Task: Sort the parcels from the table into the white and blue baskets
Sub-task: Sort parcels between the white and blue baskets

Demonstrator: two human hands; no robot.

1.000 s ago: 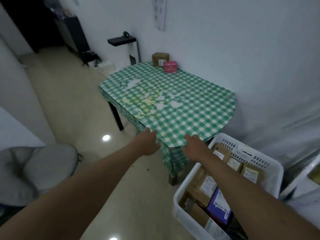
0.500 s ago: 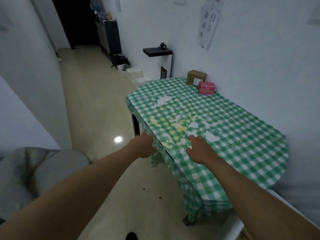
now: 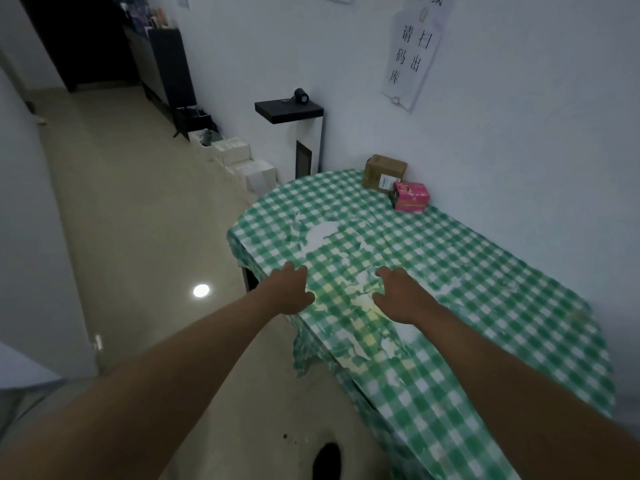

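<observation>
Table [image 3: 502, 271] fills the right half of the view, pushed against the white wall [image 3: 519, 116] and covered w/ a green-and-white checked cloth [image 3: 450, 341]; the cloth's print is worn to pale patches near the middle and its edge hangs torn at the near-left side. Tan floor [image 3: 138, 220] runs off to the left toward a dark doorway, w/ one bright light reflection on it. Both bare forearms reach in from the bottom of the frame. Left hand [image 3: 289, 291] is over the table's left edge, palm down, fingers relaxed and lightly spread, holding nothing; can't tell if it touches the cloth. Right hand [image 3: 398, 296] is just beside it over the worn patch, palm down, fingers slightly bent, thumb out, also holding nothing. Black-topped white stand [image 3: 308, 133] sits by the wall beyond the table, small dark object on top. Paper notice [image 3: 412, 53] w/ handwritten characters hangs on the wall above. Two parcels remain at the table's far corner by the wall, well apart from the hands: a brown cardboard box [image 3: 382, 173] w/ a white label, and a smaller pink box [image 3: 410, 197] touching or just in front of it. Baskets not in view.
</observation>
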